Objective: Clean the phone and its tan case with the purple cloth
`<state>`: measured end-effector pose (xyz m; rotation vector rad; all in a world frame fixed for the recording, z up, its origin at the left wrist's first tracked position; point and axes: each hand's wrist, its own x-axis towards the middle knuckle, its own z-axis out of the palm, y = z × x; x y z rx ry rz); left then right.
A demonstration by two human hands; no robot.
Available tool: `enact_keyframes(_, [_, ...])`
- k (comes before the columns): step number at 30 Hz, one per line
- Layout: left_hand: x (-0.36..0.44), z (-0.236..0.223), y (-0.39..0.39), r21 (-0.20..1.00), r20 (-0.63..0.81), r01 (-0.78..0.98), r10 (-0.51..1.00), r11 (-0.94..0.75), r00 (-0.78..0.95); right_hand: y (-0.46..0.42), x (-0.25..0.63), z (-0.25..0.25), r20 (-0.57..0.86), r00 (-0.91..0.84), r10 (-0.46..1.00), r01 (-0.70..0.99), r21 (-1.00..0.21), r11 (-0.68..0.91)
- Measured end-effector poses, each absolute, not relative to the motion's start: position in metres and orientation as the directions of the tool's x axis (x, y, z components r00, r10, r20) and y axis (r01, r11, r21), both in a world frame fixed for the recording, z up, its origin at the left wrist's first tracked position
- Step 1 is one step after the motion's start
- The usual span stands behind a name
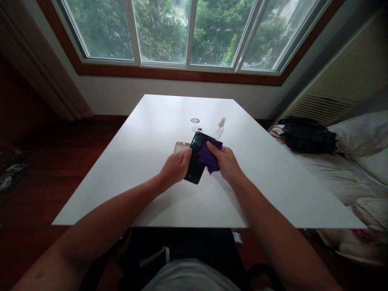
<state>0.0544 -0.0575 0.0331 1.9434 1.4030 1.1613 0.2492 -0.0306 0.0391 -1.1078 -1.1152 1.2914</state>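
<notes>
A black smartphone is held tilted above the white table. My left hand grips its left edge, the thumb lying on the dark face. In my right hand is a folded purple cloth, pressed against the phone's right side with the thumb on top. The cloth covers part of the phone. Behind my left hand lies a pale phone case, partly hidden by the hand and the phone.
On the white table, a clear spray bottle stands beyond my right hand. Two small round items, one dark-rimmed and one clear, lie near it. A black bag rests on the bedding at right. A window is ahead.
</notes>
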Motion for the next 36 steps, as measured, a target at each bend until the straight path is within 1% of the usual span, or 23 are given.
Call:
enact_keyframes(4, [0.054, 0.035, -0.061, 0.750, 0.345, 0.553, 0.928, -0.363, 0.140, -0.020, 0.264, 0.039, -0.001, 0.092, 0.996, -0.205, -0.979, 0.018])
enact_keyframes(8, [0.061, 0.042, -0.072, 0.740, 0.363, 0.520, 0.904, -0.427, 0.226, -0.020, 0.267, 0.039, 0.000, 0.108, 0.994, -0.145, -0.989, 0.016])
enact_keyframes(11, [0.066, 0.045, -0.078, 0.759, 0.388, 0.472, 0.893, -0.449, 0.226, -0.023, 0.262, 0.040, 0.028, 0.104, 0.994, -0.138, -0.990, 0.042])
enact_keyframes(15, [0.062, 0.044, -0.073, 0.806, 0.386, 0.428, 0.911, -0.410, 0.147, -0.020, 0.257, 0.036, 0.028, 0.180, 0.983, -0.185, -0.981, 0.061])
enact_keyframes(18, [0.055, 0.040, -0.065, 0.855, 0.345, 0.395, 0.937, -0.335, 0.048, -0.014, 0.259, 0.031, 0.044, 0.277, 0.960, -0.113, -0.990, 0.078])
enact_keyframes(20, [0.052, 0.037, -0.060, 0.889, 0.310, 0.354, 0.951, -0.290, 0.000, -0.012, 0.261, 0.028, 0.083, 0.304, 0.949, -0.066, -0.992, 0.108])
enact_keyframes(23, [0.051, 0.031, -0.055, 0.934, 0.247, 0.278, 0.968, -0.226, -0.040, -0.011, 0.261, 0.024, 0.098, 0.286, 0.953, -0.092, -0.987, 0.129])
enact_keyframes(28, [0.052, 0.021, -0.048, 0.984, 0.124, 0.141, 0.989, -0.112, -0.084, -0.014, 0.253, 0.020, 0.028, 0.249, 0.968, -0.237, -0.967, 0.089])
enact_keyframes(32, [0.054, 0.019, -0.046, 0.988, 0.126, 0.103, 0.988, -0.116, -0.093, -0.019, 0.246, 0.023, -0.012, 0.128, 0.992, -0.363, -0.931, 0.036])
enact_keyframes(36, [0.057, 0.017, -0.046, 0.977, 0.161, 0.154, 0.982, -0.144, -0.099, -0.026, 0.238, 0.030, 0.058, 0.025, 0.998, -0.421, -0.905, 0.063])
